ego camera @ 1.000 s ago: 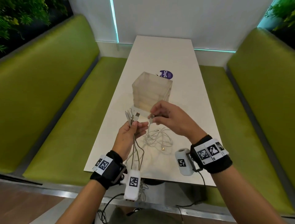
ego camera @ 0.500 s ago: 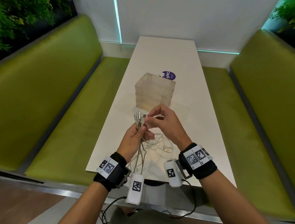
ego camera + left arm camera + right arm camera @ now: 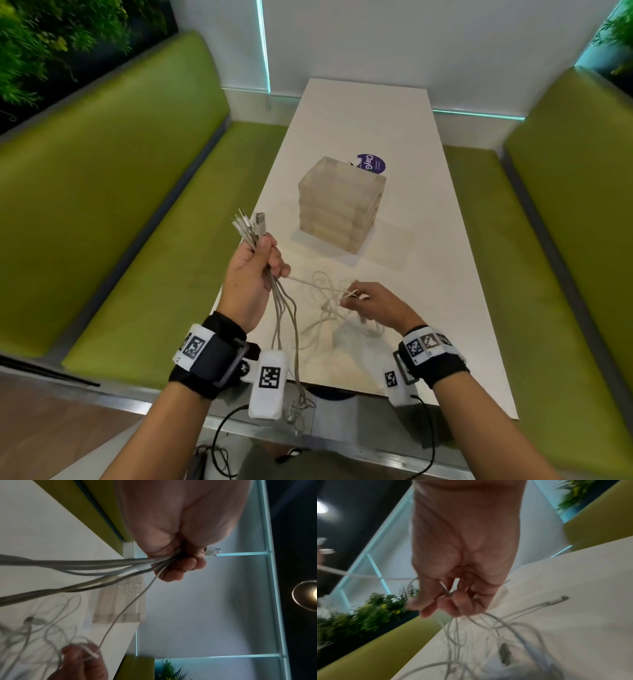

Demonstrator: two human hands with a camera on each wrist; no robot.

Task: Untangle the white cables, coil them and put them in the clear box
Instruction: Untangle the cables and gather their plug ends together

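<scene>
White cables: several gathered in my left fist, plug ends fanning up above my thumb, strands hanging below my wrist past table edge. One thin strand runs taut from that fist to my right hand, where I pinch its end. Rest of cables in loose tangle on white table under my right hand, loops overlapping, still uncoiled. Clear box upright on table beyond tangle, well apart, no cable visible inside
</scene>
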